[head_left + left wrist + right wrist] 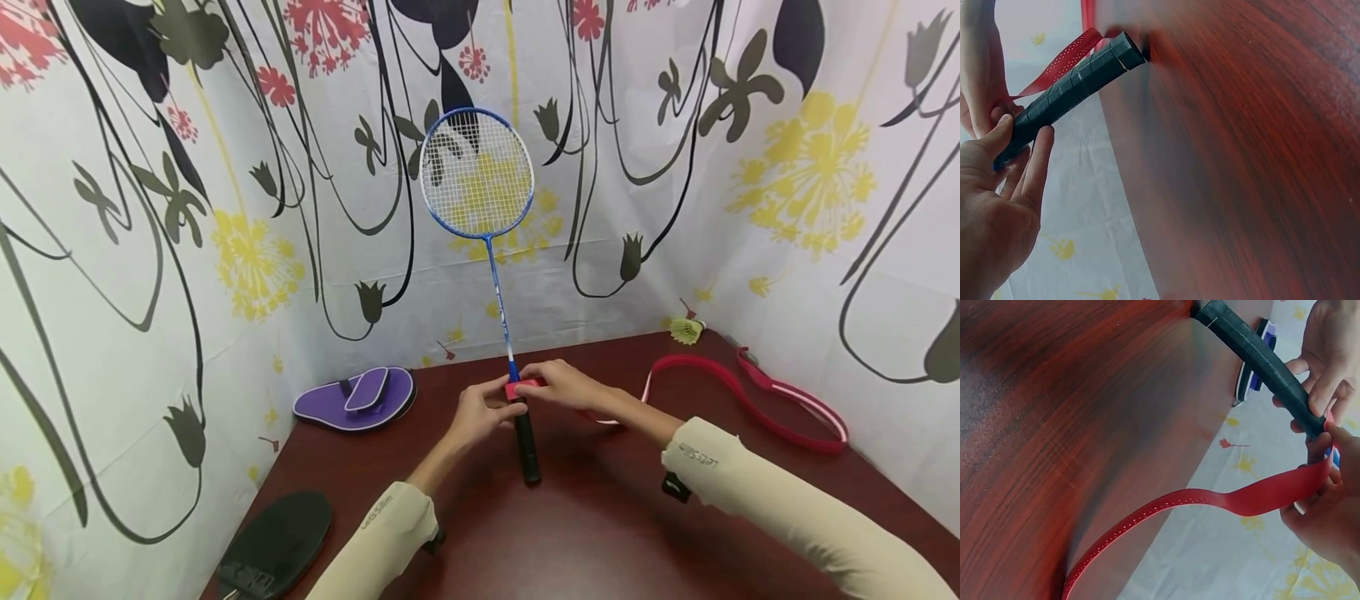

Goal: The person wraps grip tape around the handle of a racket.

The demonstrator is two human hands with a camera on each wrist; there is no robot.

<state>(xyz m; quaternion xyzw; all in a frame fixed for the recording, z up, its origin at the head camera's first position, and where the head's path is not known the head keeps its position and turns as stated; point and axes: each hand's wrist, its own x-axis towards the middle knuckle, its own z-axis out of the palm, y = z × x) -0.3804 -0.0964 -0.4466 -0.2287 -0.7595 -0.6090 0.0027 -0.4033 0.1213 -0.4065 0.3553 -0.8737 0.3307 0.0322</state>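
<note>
Fingers curled, the left hand (477,412) gripped the racket handle (528,450), the right hand (567,385) red tape (1272,490), whose slack towards three o'clock risked loose wrapping

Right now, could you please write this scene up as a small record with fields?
Left hand: holds the racket near the top of its handle
Right hand: holds the red tape at the handle's top
Racket: head up, black handle down
Tape: one end at the handle, the rest curving over the table
Left side: purple case, black paddle
Far right: yellow shuttlecock
Backdrop: white, flower-patterned
</note>
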